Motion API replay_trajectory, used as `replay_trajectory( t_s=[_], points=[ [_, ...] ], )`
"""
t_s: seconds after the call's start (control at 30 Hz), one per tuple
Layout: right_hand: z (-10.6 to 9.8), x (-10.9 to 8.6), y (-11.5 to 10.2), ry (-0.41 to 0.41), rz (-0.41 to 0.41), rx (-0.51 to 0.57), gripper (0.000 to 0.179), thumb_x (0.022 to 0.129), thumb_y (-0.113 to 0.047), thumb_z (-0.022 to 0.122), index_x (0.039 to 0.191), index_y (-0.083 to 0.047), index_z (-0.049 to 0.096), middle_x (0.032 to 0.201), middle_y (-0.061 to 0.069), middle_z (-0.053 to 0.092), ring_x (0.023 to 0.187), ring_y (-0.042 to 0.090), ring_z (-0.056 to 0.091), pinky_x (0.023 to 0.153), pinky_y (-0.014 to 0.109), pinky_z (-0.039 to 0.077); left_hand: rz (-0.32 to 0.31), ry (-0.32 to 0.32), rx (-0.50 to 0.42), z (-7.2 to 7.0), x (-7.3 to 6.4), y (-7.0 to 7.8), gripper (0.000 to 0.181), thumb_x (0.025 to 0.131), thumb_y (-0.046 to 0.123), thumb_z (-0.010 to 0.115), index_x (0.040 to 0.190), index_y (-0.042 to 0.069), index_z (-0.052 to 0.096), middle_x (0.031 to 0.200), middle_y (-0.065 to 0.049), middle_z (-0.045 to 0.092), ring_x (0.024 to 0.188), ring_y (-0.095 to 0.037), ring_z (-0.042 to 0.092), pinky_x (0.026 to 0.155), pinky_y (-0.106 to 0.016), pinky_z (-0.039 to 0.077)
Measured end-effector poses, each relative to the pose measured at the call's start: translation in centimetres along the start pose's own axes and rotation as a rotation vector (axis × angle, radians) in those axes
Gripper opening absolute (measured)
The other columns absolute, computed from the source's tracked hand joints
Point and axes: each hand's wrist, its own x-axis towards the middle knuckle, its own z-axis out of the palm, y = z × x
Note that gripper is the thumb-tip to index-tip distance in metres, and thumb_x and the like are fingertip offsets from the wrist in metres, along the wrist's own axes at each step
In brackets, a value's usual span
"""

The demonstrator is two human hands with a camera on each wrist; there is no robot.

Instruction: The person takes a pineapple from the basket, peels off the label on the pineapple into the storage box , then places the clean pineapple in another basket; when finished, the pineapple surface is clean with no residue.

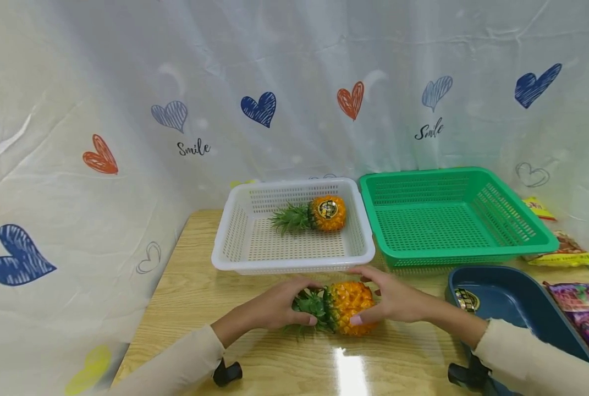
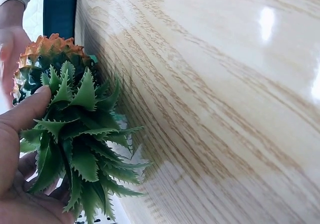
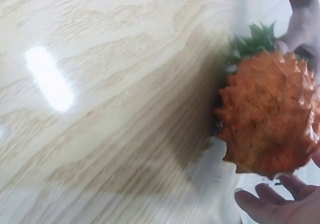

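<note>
A toy-like pineapple (image 1: 350, 308), orange with a green crown, lies on its side on the wooden table in the head view. My left hand (image 1: 286, 303) grips it by the leafy crown (image 2: 82, 144); the left wrist view has the thumb on the leaves near the body and the other fingers partly hidden behind the crown. Around the orange base, my right hand (image 1: 398, 297) is spread with thumb and fingers wide apart. In the right wrist view its fingers (image 3: 260, 204) are just beside the pineapple's bumpy end (image 3: 270, 114); whether they touch it is unclear.
Behind the hands stands a white basket (image 1: 294, 266) with another pineapple (image 1: 328, 213) inside. To its right is a green basket (image 1: 452, 254). A dark blue tub (image 1: 502, 297) and colourful packets (image 1: 583, 313) sit at the right. A heart-printed curtain (image 1: 294, 66) hangs behind.
</note>
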Motion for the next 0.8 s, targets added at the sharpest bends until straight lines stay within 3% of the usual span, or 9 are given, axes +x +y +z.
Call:
replay_trajectory(
  t_s=[0.2, 0.33, 0.8],
  points=[
    [0.9, 1.3, 0.2, -0.106, -0.034, 0.074, 0.082, 0.08, -0.025, 0.083, 0.15, -0.01, 0.042, 0.136, 0.018, 0.049, 0.108, 0.025, 0.061, 0.082, 0.032, 0.056, 0.005, 0.007, 0.007, -0.1, 0.0, 0.1, 0.068, 0.09, 0.045, 0.074, 0.148, 0.021, 0.047, 0.149, 0.002, 0.05, 0.139, -0.02, 0.046, 0.112, -0.045, 0.042],
    [1.3, 1.6, 0.2, -0.113, -0.054, 0.056, 0.076, 0.079, -0.026, 0.084, 0.145, -0.01, 0.048, 0.131, 0.013, 0.052, 0.104, 0.022, 0.061, 0.079, 0.03, 0.057, 0.008, 0.005, 0.004, -0.1, 0.1, 0.1, 0.068, 0.09, 0.045, 0.074, 0.147, 0.021, 0.047, 0.148, 0.002, 0.05, 0.139, -0.02, 0.046, 0.112, -0.045, 0.041],
    [1.8, 1.8, 0.6, -0.062, -0.069, -0.046, 0.079, 0.075, -0.031, 0.086, 0.143, -0.012, 0.051, 0.129, 0.01, 0.055, 0.102, 0.018, 0.058, 0.076, 0.028, 0.055, 0.014, 0.012, 0.011, -0.1, 0.2, 0.1, 0.067, 0.091, 0.046, 0.073, 0.147, 0.02, 0.047, 0.148, 0.0, 0.05, 0.138, -0.022, 0.047, 0.111, -0.046, 0.042]
  ],
)
